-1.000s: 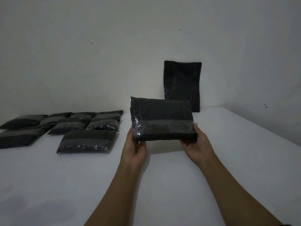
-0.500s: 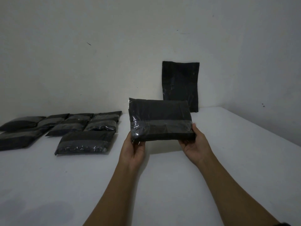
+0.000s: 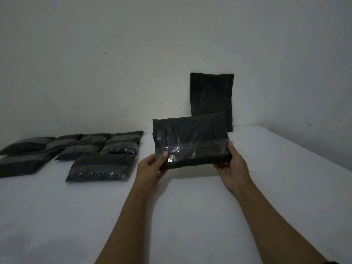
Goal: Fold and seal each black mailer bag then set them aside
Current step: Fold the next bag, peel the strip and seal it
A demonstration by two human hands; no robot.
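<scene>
Two bare forearms, sleeveless, dark band at right wrist [image 3: 332, 262]

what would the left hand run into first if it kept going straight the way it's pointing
Beyond the folded bag it grips, the left hand points up and away toward the wall. Only bare table seems to lie between; the sealed bags sit off to its left, though depth is unclear.

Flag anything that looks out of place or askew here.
Only the unfolded mailer bag stands upright against the wall, unlike the folded bags lying flat at left. The held bag sits slightly tilted between left hand and right hand.
</scene>
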